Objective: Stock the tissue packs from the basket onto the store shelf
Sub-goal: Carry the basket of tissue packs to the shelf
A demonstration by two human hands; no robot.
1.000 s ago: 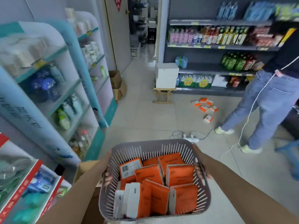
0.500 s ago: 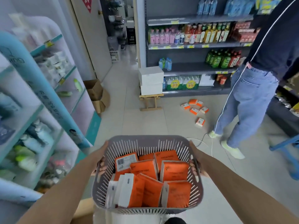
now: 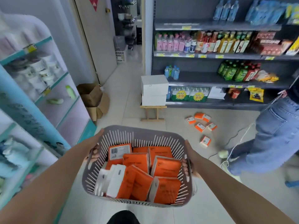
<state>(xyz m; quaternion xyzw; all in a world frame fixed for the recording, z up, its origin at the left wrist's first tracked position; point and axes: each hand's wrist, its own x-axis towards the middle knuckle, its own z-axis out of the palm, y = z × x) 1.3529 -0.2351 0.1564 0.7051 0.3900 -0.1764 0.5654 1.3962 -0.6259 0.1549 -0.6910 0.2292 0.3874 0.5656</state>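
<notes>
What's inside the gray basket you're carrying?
The basket is packed with orange tissue packs, some lying flat, some leaning. One shows a barcode label. The packs cover the basket's bottom, so anything under them is hidden.

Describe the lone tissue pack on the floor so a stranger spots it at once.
Find the dark drinks shelf on the right. On the floor before it lie orange packs in a cluster. The lone pack sits apart from them, nearest the basket.
</notes>
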